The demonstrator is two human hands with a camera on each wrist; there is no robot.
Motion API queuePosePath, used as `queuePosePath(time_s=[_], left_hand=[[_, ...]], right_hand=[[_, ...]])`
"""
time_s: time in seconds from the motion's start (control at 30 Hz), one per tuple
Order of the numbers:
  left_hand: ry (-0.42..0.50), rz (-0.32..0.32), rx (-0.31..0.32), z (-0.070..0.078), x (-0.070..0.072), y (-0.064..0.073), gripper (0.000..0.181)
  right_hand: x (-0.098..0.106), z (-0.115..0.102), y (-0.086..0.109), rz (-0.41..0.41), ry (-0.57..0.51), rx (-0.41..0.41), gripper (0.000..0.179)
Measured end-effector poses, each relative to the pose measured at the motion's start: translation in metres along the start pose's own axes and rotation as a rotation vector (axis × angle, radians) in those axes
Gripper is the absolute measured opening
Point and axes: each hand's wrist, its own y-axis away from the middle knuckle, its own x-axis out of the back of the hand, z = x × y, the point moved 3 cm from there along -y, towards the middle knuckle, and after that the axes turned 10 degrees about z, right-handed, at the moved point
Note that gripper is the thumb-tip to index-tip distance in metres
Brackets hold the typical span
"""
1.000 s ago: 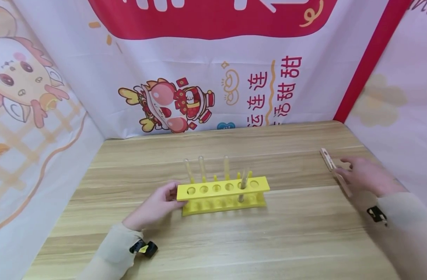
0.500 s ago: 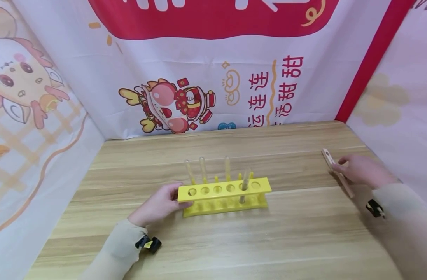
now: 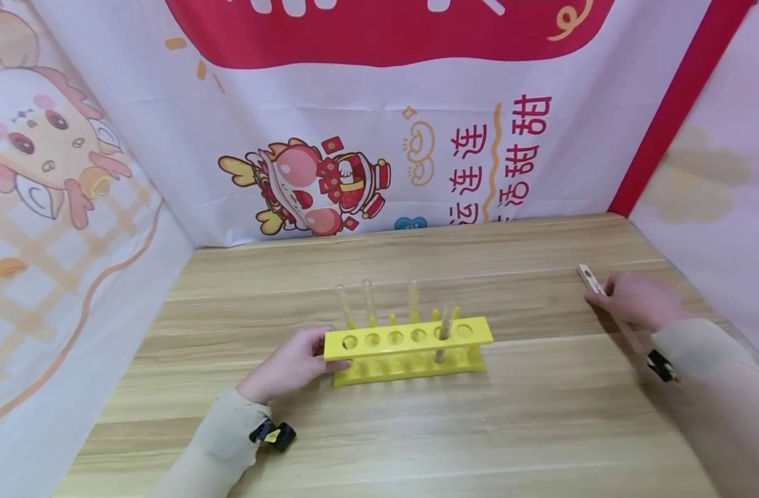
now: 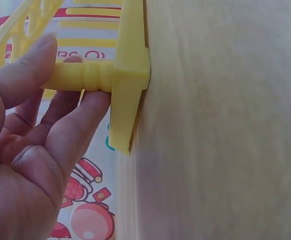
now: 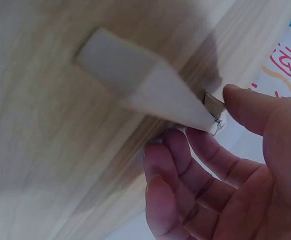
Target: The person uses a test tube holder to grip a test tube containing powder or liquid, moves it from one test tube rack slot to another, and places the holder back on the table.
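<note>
1. Head view: this alone is showing the whole yellow rack point(image 3: 407, 337), standing around the middle of the table point(image 3: 516, 429), with one glass tube point(image 3: 446, 322) passing through a hole and three more tubes point(image 3: 368, 302) rising behind.
2. Left wrist view: what the head view is hiding, this one is revealing: the left hand point(image 3: 292, 361) is clamping round the rack's end post point(image 4: 80, 77), fingers curling behind it, thumb lying along it.
3. Right wrist view: the wooden clip point(image 5: 160, 95) is appearing up close, its small metal spring showing.
4. Pose: the right hand point(image 3: 642, 299) is reaching to the table's right side, thumb and fingers pinching the clip; whether it is resting on the wood, I cannot tell.
</note>
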Motion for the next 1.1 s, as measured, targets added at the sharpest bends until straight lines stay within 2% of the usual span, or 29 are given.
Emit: queuePosePath(time_s=[0.27, 0.47, 0.57, 0.83, 0.97, 1.1], left_hand=[[-0.003, -0.002, -0.003, 0.003, -0.001, 0.003, 0.024], [-0.019, 0.002, 0.025, 0.002, 0.000, 0.003, 0.027], [-0.016, 0.001, 0.042, 0.003, 0.000, 0.003, 0.028], [-0.009, -0.017, 0.047, 0.003, 0.000, 0.002, 0.027], [-0.005, -0.020, 0.048, 0.002, 0.000, 0.002, 0.027], [-0.011, -0.016, 0.044, 0.002, 0.001, 0.002, 0.027]], right_hand=[[-0.003, 0.002, -0.006, 0.014, 0.026, -0.003, 0.040], [0.000, 0.000, -0.006, 0.027, 0.062, 0.037, 0.032], [0.004, -0.002, -0.004, 0.012, 0.046, 0.029, 0.032], [0.023, -0.019, 0.007, 0.105, 0.054, 0.190, 0.025], [0.037, -0.037, 0.014, 0.140, 0.007, 0.214, 0.023], [0.052, -0.059, 0.022, 0.236, 0.004, 0.280, 0.017]])
